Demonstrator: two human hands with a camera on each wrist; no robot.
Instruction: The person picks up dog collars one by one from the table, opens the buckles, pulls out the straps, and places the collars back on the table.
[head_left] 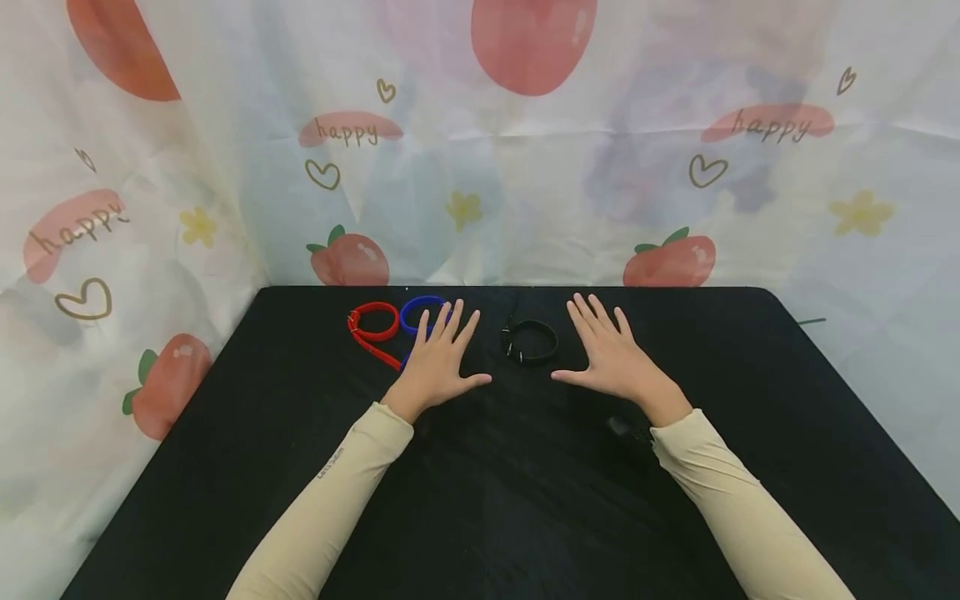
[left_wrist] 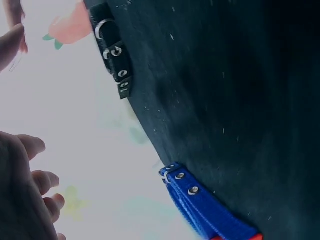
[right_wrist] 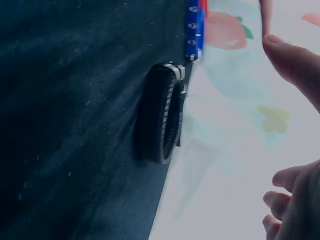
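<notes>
My left hand (head_left: 437, 360), fingers spread and holding nothing, is raised over the table and partly covers a blue collar (head_left: 422, 300) in the head view. Beside that lies a red collar (head_left: 377, 337), its loose strap end pointing toward me. Between the two hands a black buckled collar (head_left: 534, 360) forms a ring on the table. To its right, my right hand (head_left: 611, 354) is also spread with nothing in it. The left wrist view shows metal eyelets on the blue collar (left_wrist: 210, 210) and the black collar (left_wrist: 117, 60). In the right wrist view the black collar (right_wrist: 152, 120) stands on edge.
A black cloth covers the table (head_left: 510, 500), and its far edge meets a printed curtain (head_left: 525, 183) with fruit, hearts and lettering. A small dark object (head_left: 621, 427) shows by the right wrist. The curtain also runs along the left side.
</notes>
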